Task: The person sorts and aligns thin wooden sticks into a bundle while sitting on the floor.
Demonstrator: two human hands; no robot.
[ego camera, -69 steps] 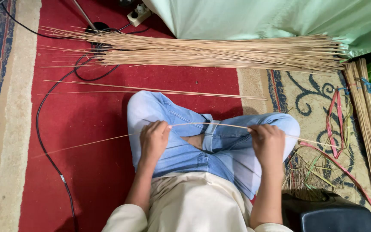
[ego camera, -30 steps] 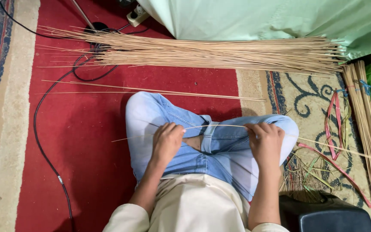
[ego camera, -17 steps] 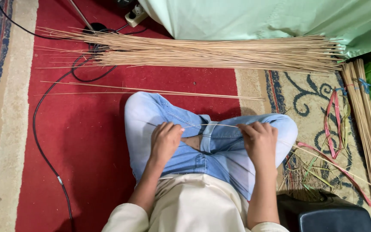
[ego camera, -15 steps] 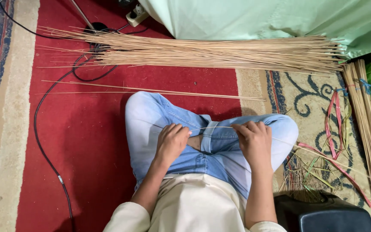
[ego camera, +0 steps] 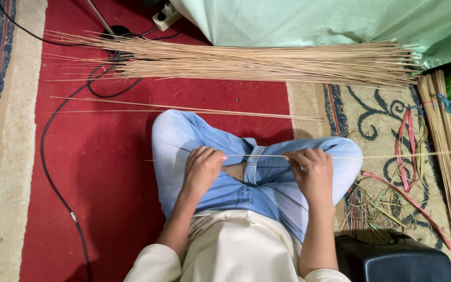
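Running off the right edge, thin stick (ego camera: 257, 155) passes under both hands' fingers (ego camera: 210, 155).

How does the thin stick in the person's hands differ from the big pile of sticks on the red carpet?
The thin stick is single, while the pile of sticks holds very many. The thin stick is held above the lap by the left hand and the right hand; the pile lies loose on the carpet, untouched. Both are long, slender, pale tan, and run left to right.

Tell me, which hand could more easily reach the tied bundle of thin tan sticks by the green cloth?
Probably the right hand: the tied bundle of thin tan sticks lies on its side.
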